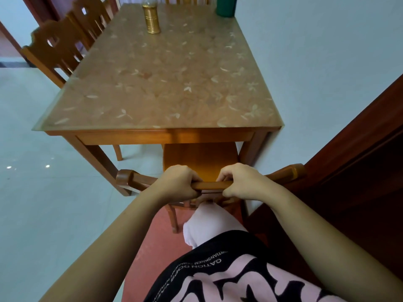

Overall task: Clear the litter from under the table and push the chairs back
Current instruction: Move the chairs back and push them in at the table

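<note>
Looking down from the head view, my left hand (178, 184) and my right hand (242, 182) both grip the top rail of the chair (202, 158) in front of me. The fingers of each hand are curled round the rail. The two hands sit close together, with a short stretch of rail showing between them. The chair stands at the near short end of the bench (170, 83), its seat partly under the bench edge and between the two near legs. My knee (209, 223), in pale cloth, is right behind the chair back. Along the left long side of the bench, two side chairs (54, 51) stand with their backs close against the edge. At the far end of the bench top stand a brass-coloured bottle (151, 18) and, next to the wall, a green container (225, 6). A dark wooden door (359, 160) is on my right, and pale floor tiles (32, 149) spread out to the left.
</note>
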`<state>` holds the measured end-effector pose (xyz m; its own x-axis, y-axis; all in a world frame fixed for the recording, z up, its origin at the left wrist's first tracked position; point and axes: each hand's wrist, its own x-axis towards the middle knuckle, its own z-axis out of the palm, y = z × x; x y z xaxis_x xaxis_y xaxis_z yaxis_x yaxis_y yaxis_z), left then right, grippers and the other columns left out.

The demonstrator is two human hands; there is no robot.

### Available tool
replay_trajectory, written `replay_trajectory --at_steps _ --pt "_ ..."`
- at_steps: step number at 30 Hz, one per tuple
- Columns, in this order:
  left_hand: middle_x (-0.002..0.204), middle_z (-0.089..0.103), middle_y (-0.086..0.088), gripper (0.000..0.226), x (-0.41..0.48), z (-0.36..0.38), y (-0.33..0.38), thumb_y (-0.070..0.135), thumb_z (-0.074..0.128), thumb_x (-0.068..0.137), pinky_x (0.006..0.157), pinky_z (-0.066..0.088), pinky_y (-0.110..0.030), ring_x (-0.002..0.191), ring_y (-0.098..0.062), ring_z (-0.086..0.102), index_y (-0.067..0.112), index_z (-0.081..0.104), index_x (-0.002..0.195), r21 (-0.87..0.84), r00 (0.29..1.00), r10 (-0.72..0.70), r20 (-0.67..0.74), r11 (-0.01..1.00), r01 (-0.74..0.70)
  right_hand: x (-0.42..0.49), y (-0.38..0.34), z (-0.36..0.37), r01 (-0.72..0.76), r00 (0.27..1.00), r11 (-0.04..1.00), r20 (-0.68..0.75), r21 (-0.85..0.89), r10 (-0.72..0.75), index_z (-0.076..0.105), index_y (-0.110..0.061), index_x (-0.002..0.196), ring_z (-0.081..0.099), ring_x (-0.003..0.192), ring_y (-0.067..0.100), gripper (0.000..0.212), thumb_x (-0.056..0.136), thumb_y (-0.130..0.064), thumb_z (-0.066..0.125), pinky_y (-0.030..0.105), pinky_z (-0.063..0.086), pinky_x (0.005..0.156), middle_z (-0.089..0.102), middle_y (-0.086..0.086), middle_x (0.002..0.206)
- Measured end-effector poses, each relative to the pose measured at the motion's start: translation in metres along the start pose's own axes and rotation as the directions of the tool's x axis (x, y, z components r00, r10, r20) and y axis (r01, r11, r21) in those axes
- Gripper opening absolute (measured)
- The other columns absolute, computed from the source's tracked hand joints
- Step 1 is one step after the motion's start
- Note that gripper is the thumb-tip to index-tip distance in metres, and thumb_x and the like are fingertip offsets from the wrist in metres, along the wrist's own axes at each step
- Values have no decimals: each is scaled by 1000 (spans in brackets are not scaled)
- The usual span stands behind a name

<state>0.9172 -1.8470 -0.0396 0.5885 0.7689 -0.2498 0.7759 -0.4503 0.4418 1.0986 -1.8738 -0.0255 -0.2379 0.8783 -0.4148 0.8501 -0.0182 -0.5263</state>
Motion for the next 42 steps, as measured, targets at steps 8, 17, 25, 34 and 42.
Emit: replay_trajectory --at_steps 8,17,25,34,42 --pt "69 64 2 14 29 -10 -13 14 62 78 53 44 -24 57 -12 52 18 72 86 -26 1000 -25 -14 999 24 28 2 -16 0 1000 1000 -11 -28 0 58 -31 86 53 75 10 21 73 -18 67 32 37 82 57 -11 80" --pt "73 67 4 20 63 -24 -30 15 64 77 49 35 -13 61 -9 54 20 74 94 -42 998 -18 -52 999 16 65 10 -33 5 998 1000 -60 -7 -5 59 -34 81 53 75 8 21 71 -18 68 29 37 76 60 -12 80" --pt "70 61 12 20 70 -26 -37 21 66 78 49 30 -12 59 -6 51 24 72 97 -20 997 -10 -83 1000 8 80 15 -39 22 1000 1000 -17 -4 -22 58 -37 77 59 71 10 23 68 -19 70 27 38 67 62 -12 80" --pt "65 54 18 23 69 -26 -33 29 67 75 49 31 -15 60 -4 47 30 70 97 0 990 -97 -99 995 98 80 17 -41 9 1000 1000 7 9 -9 60 -34 82 58 74 12 22 66 -22 70 31 47 64 59 -14 80" --pt "69 58 18 23 74 -24 -34 30 67 72 54 41 -17 65 -5 52 34 69 95 -17 980 -192 -55 981 192 88 33 -44 84 995 996 54 44 -86 60 -39 83 54 76 4 23 65 -33 72 27 43 63 60 -15 87"
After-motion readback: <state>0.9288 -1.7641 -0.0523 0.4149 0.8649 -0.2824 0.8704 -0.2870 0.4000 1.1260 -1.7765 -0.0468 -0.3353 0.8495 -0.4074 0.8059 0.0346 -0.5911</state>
